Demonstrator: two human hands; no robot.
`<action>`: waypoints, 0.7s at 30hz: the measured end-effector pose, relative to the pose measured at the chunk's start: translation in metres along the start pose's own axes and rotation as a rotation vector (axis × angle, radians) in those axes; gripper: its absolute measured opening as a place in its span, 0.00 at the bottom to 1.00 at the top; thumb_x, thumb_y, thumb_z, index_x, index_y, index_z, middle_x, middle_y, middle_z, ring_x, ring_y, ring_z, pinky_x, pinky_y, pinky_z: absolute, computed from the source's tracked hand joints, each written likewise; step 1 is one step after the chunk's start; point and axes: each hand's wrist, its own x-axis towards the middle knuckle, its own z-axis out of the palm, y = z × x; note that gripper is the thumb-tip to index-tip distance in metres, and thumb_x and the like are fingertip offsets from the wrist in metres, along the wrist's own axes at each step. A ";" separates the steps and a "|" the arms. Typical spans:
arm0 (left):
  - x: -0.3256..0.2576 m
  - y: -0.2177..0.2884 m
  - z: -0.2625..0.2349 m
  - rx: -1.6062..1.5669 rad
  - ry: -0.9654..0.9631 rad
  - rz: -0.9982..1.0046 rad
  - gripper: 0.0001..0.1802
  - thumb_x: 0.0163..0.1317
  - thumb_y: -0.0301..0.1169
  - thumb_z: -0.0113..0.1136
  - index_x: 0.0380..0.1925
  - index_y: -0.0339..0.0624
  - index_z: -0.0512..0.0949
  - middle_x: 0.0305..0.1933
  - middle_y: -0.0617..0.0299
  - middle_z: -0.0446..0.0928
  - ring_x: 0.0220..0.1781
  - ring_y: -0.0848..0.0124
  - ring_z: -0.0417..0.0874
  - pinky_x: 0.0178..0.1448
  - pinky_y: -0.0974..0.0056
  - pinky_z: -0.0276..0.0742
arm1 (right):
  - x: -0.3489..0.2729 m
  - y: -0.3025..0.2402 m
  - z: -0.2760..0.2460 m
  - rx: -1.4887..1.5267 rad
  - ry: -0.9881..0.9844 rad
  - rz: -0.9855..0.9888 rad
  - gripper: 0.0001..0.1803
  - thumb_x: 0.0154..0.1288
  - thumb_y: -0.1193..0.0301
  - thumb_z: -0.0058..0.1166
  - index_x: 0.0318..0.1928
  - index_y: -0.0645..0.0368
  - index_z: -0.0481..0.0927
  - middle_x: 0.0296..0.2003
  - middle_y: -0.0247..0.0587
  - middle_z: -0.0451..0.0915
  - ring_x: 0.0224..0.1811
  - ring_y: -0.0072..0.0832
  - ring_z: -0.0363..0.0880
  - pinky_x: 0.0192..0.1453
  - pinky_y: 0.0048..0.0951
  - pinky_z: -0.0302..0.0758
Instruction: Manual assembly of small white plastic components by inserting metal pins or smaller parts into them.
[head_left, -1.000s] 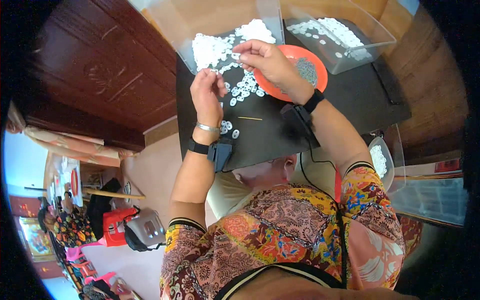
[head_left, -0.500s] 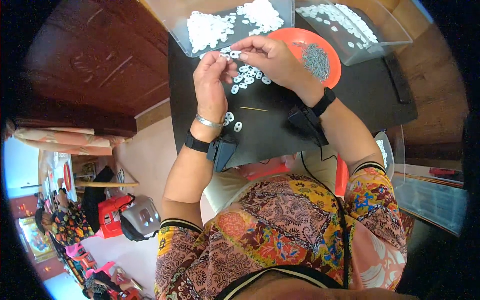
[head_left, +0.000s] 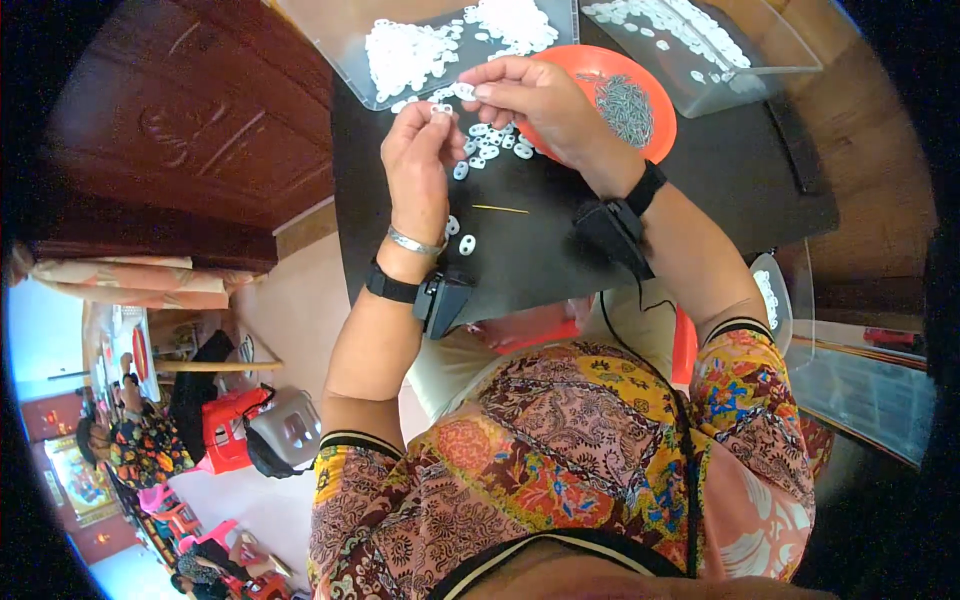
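Observation:
My left hand (head_left: 418,150) pinches a small white oval plastic piece with holes (head_left: 441,108) between thumb and fingertips. In my right hand (head_left: 545,100) the thumb and forefinger grip another white oval piece (head_left: 464,91), a little apart from the first. Below the hands lies a loose group of white two-holed pieces (head_left: 489,152) on the black tabletop (head_left: 545,255). Two more white pieces (head_left: 467,245) rest near my left wrist. Beside my right hand, an orange plate (head_left: 663,110) carries a heap of small grey metal pins (head_left: 625,112).
Two clear plastic bins, one at the far left (head_left: 345,60) and one at the far right (head_left: 770,72), contain many white pieces. A thin yellow stick (head_left: 500,209) lies mid-table. A clear container (head_left: 790,310) is by my right elbow. Other people (head_left: 145,430) are at the far left.
My hands have drawn slightly apart, each still pinching a white piece. The right hand has moved a little up and left. The whole view has shifted slightly.

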 end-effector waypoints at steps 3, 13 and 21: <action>0.000 0.001 0.000 0.048 -0.017 -0.002 0.06 0.64 0.28 0.49 0.28 0.40 0.72 0.21 0.67 0.71 0.22 0.80 0.68 0.27 0.76 0.63 | -0.002 -0.002 0.001 -0.044 0.025 -0.014 0.14 0.63 0.71 0.53 0.48 0.62 0.78 0.35 0.32 0.81 0.34 0.13 0.75 0.38 0.14 0.70; 0.000 -0.002 0.001 0.125 -0.053 -0.049 0.05 0.62 0.28 0.51 0.27 0.40 0.72 0.20 0.69 0.71 0.21 0.81 0.68 0.25 0.76 0.62 | -0.002 -0.002 0.002 -0.119 0.040 -0.064 0.13 0.63 0.71 0.53 0.47 0.63 0.78 0.34 0.32 0.81 0.33 0.13 0.75 0.38 0.14 0.70; -0.004 -0.001 0.001 0.137 -0.056 -0.016 0.06 0.61 0.28 0.51 0.27 0.40 0.73 0.20 0.68 0.71 0.20 0.81 0.68 0.25 0.76 0.62 | 0.002 0.001 -0.004 0.100 0.048 0.127 0.15 0.65 0.70 0.52 0.49 0.63 0.76 0.37 0.38 0.81 0.33 0.15 0.77 0.40 0.16 0.74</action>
